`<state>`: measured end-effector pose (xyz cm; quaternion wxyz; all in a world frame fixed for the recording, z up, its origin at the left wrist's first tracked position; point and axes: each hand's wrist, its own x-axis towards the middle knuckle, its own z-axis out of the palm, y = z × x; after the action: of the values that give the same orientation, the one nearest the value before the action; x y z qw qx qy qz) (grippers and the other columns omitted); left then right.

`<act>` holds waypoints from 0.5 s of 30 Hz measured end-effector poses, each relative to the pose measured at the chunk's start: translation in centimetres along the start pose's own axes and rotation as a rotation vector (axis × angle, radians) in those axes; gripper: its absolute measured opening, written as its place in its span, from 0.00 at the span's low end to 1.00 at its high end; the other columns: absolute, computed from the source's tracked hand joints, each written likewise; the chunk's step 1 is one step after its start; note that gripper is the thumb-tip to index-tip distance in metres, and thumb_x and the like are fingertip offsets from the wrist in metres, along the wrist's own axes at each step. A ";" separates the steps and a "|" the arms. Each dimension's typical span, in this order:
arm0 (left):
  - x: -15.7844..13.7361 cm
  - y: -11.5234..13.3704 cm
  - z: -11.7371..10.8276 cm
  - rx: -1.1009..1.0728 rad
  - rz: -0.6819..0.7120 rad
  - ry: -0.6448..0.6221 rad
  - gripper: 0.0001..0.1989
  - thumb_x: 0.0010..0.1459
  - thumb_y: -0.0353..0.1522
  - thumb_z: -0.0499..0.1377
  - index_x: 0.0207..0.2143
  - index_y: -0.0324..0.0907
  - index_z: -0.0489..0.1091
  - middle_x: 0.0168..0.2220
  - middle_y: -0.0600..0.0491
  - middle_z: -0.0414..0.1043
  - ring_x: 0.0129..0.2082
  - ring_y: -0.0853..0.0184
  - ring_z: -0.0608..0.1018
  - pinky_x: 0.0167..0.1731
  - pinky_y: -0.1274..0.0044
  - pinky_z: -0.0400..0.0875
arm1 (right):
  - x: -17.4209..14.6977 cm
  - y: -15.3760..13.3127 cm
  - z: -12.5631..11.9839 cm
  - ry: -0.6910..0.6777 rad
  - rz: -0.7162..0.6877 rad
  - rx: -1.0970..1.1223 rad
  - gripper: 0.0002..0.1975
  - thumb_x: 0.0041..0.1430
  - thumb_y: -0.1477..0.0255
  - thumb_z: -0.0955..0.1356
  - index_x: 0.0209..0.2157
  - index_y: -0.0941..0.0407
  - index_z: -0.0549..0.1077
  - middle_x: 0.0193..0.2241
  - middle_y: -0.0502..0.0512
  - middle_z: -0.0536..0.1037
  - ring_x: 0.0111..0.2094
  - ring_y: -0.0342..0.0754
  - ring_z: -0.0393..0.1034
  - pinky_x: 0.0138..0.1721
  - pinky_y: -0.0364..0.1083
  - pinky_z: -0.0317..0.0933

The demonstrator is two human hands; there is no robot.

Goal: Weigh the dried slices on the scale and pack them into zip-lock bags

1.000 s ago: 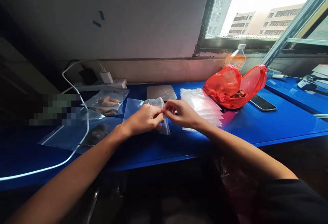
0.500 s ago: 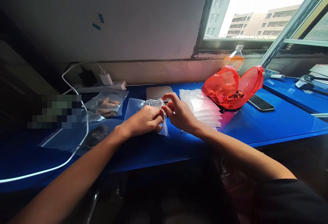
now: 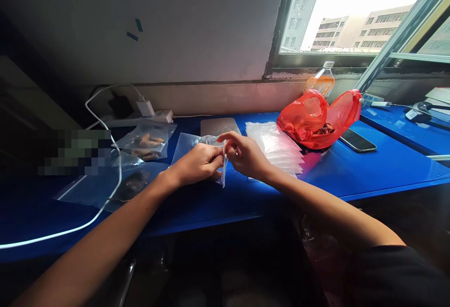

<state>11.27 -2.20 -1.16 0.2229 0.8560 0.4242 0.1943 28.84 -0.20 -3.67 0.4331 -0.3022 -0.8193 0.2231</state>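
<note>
Between my hands is a clear zip-lock bag [image 3: 183, 146], its mouth edge facing right. My left hand [image 3: 202, 162] is closed on the bag near that edge and covers much of it. My right hand [image 3: 244, 153] pinches the same edge from the right, thumb and forefinger bent around it. Behind the bag lies a flat silvery rectangular object [image 3: 218, 126]. Just right of my right hand is a fanned stack of clear zip-lock bags [image 3: 269, 143]. What is inside the held bag is hidden by my fingers.
Filled bags [image 3: 149, 142] holding brownish pieces lie on the left of the blue table [image 3: 397, 157], crossed by a white cable [image 3: 120, 171]. To the right are a red plastic bag [image 3: 302, 117], a phone [image 3: 358, 141] and an orange drink bottle [image 3: 321, 82] by the window.
My right fingers have shifted slightly left along the bag's edge. The edge has turned and now looks narrower and more upright. My left hand has barely moved.
</note>
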 end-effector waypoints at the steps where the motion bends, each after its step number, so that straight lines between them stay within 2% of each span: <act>1: 0.0 -0.1 0.0 0.012 0.010 0.014 0.13 0.60 0.33 0.49 0.24 0.41 0.67 0.24 0.54 0.72 0.25 0.68 0.74 0.27 0.77 0.66 | 0.0 0.0 0.0 -0.015 -0.004 0.024 0.13 0.53 0.79 0.61 0.41 0.57 0.69 0.24 0.47 0.70 0.24 0.40 0.62 0.28 0.40 0.54; 9: 0.2 0.0 0.3 0.079 0.037 0.040 0.12 0.58 0.31 0.50 0.22 0.40 0.65 0.21 0.54 0.69 0.22 0.70 0.70 0.24 0.78 0.61 | -0.2 -0.1 0.1 -0.148 0.082 0.099 0.13 0.48 0.79 0.63 0.38 0.55 0.64 0.21 0.42 0.66 0.23 0.40 0.61 0.26 0.40 0.52; 15: 0.0 0.3 0.2 0.113 0.065 0.069 0.12 0.59 0.31 0.49 0.22 0.41 0.63 0.20 0.55 0.67 0.20 0.71 0.68 0.24 0.78 0.59 | -0.1 0.2 0.3 -0.162 0.170 0.275 0.06 0.56 0.74 0.59 0.37 0.54 0.62 0.20 0.42 0.64 0.21 0.39 0.60 0.23 0.40 0.52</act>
<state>11.53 -2.39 -1.15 0.1528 0.8733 0.4139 0.2066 28.70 -0.20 -4.02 0.3824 -0.2891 -0.7849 0.3925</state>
